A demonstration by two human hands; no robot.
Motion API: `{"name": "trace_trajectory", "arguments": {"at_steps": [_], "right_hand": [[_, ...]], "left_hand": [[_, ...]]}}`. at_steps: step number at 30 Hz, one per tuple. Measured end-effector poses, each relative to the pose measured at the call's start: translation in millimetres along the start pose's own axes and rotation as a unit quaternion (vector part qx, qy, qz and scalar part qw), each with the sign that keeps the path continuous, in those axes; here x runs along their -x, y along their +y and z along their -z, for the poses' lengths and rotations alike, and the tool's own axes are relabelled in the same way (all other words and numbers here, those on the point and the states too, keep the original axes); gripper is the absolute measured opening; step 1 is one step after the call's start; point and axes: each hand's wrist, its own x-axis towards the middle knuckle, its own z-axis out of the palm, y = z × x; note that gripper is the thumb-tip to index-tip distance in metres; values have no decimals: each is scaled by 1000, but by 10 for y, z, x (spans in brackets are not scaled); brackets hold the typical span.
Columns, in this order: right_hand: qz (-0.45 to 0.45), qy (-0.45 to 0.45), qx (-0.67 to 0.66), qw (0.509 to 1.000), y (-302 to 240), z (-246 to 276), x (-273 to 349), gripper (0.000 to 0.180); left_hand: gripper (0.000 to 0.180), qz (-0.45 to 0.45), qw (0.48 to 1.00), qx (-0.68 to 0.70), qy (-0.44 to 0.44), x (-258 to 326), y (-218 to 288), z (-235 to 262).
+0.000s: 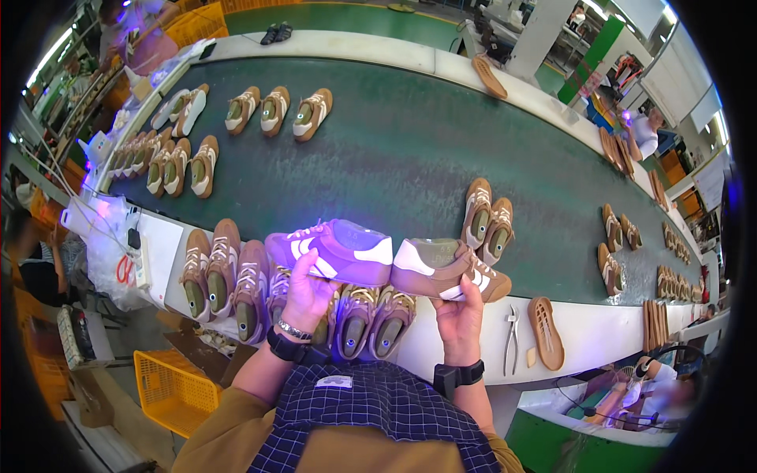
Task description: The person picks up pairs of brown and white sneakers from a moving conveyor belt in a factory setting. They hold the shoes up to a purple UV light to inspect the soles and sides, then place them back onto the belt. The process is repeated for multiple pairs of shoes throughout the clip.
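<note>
My left hand (pixel 307 290) is closed on a sneaker (pixel 337 251) with white stripes, its upper tinted purple by the light. In my right hand (pixel 460 317) I grip a second sneaker (pixel 451 270), brown with white stripes and a white heel patch. The two shoes are held heel to heel above the table's near edge, soles toward me, toes pointing outward. Just beyond the right one, a pair of brown sneakers (pixel 478 214) stands on the green conveyor belt (pixel 378 142). Beneath my left hand, several more sneakers (pixel 223 264) line the white ledge.
Right of my right hand lie pliers (pixel 512 340) and a brown shoe sole (pixel 545 334). More sneakers (pixel 275 110) stand on the belt at far left, others (pixel 611 268) at right. A yellow crate (pixel 175 390) sits below the ledge at left. Other people work around the belt.
</note>
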Motion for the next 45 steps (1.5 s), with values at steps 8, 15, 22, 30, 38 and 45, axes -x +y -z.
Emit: {"name": "trace_trajectory", "arguments": {"at_steps": [8, 15, 22, 30, 38, 45], "right_hand": [[-1, 24, -12, 1000, 55, 13, 3, 44], [-14, 26, -13, 999, 50, 51, -21, 44], [-12, 30, 8, 999, 74, 57, -32, 44], [-4, -1, 79, 997, -16, 52, -16, 41], [-4, -6, 106, 994, -16, 85, -50, 41], [-37, -26, 1, 999, -72, 49, -29, 47]], "left_hand": [[38, 8, 1000, 19, 21, -8, -18, 42], [38, 15, 1000, 13, 11, -1, -13, 44], [37, 19, 1000, 9, 18, -27, -23, 86], [33, -18, 998, -55, 17, -11, 46, 66], [32, -30, 997, -71, 26, 9, 88, 17], [35, 40, 999, -1, -5, 32, 44, -38]]}}
